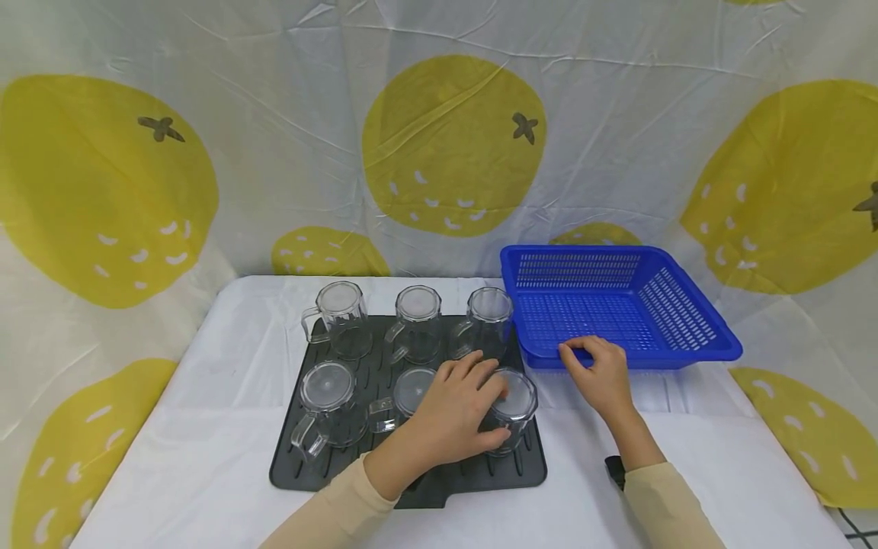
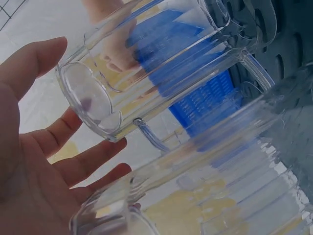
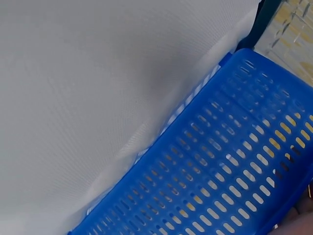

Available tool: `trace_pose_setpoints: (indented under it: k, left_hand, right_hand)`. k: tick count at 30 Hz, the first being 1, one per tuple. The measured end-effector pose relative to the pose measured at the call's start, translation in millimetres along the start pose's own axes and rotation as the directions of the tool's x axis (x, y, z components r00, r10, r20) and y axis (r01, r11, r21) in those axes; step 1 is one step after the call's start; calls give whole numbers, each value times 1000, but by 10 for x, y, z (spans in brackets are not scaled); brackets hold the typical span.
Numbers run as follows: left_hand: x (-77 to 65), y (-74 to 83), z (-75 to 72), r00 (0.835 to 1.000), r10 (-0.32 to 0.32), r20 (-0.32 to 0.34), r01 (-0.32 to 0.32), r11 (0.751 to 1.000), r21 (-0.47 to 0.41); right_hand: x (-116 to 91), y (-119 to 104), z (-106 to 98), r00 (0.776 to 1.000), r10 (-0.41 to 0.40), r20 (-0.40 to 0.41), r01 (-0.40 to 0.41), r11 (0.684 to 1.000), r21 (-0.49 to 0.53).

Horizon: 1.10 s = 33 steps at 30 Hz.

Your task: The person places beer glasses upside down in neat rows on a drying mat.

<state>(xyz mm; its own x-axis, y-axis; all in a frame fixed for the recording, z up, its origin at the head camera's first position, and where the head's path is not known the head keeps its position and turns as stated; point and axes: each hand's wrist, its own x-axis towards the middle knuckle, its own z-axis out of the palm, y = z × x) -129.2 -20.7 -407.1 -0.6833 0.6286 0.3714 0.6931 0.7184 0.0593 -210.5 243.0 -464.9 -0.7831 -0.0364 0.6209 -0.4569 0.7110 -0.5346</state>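
Six-sided-looking clear glass mugs stand upside down in two rows on a black drying mat (image 1: 425,488). My left hand (image 1: 456,415) reaches over the front right mug (image 1: 519,398), thumb and fingers spread about its upturned base. In the left wrist view that mug (image 2: 161,68) slants across, with the thumb right at its base edge and the fingers on the other side. The front middle mug (image 1: 410,389) is partly hidden behind this hand. At the near rim of a blue plastic basket (image 1: 620,358), my right hand (image 1: 604,374) pinches the edge between thumb and fingers.
Behind the left hand stand the back right mug (image 1: 490,316), back middle mug (image 1: 417,328) and back left mug (image 1: 343,320). The front left mug (image 1: 329,396) has its handle toward me. A small black object (image 1: 615,470) lies by the right forearm. A lemon-print curtain (image 1: 453,145) hangs behind.
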Motion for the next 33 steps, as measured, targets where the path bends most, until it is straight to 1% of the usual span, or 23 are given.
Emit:
trace_pose_setpoints:
  k: [2,5,7,9,11,12,14,15,17,18,19,20,23,25,26,27,29,31,33]
  left_hand:
    - [-18,-4,-18,1000,7,2,-7,1000,-5]
    - [-64,-24,-52,999,24,-36,-25,999,-20]
    - [-111,-49,-93,996,36,-85,-40,998,-39]
    - [-175,-91,-158,987,45,-157,-55,997,-59]
    - [-259,-156,-258,969,42,-243,-62,995,-73]
    - [-308,-199,-319,957,37,-287,-61,995,-74]
    - [-412,-304,-443,929,16,-371,-43,997,-66]
    - [-469,-363,-505,914,0,-405,-25,998,-57]
    - [-585,-490,-612,889,-37,-456,22,999,-38]
    - [-638,-553,-654,880,-51,-472,46,999,-22]
    - [-692,-614,-689,875,-68,-479,74,997,-6]
    - [-746,-672,-717,874,-86,-479,103,995,11]
    - [-898,-825,-776,883,-166,-439,208,977,49]
    - [-985,-907,-800,891,-252,-377,296,953,63]
    - [-1023,-942,-810,891,-303,-338,344,937,67]
    - [-1056,-974,-818,886,-354,-298,390,918,70]
    - [-1114,-1024,-821,866,-448,-224,474,877,80]
    - [-1154,-1060,-813,842,-513,-165,532,840,105]
    - [-1181,-1082,-799,821,-556,-128,569,813,121]
  right_hand:
    - [4,-1,-12,1000,0,-2,0,1000,7]
    - [2,7,-27,1000,6,-15,-6,1000,23]
    - [-12,-1,-43,999,12,-31,-11,999,30]
    - [-28,-23,-62,999,12,-42,-11,999,31]
    - [-39,-63,-87,999,3,-45,-1,1000,28]
    - [-41,-89,-100,999,-6,-43,7,1000,23]
    - [-37,-154,-134,999,-28,-38,29,999,18]
    - [-34,-189,-152,999,-40,-35,40,999,14]
    - [-28,-259,-187,998,-59,-27,59,998,3]
    - [-24,-298,-207,997,-69,-21,69,998,-2]
    - [-20,-336,-225,997,-80,-14,80,997,-12]
    - [-17,-376,-242,996,-90,-4,90,996,-21]
    - [1,-483,-280,992,-119,45,122,991,-50]
    - [15,-549,-306,987,-132,91,139,987,-76]
    - [23,-579,-317,984,-136,115,147,985,-91]
    - [31,-605,-327,980,-139,143,154,982,-106]
    - [44,-646,-344,970,-136,201,167,975,-148]
    - [50,-673,-358,959,-127,253,178,965,-191]
    - [53,-691,-369,949,-110,296,182,956,-229]
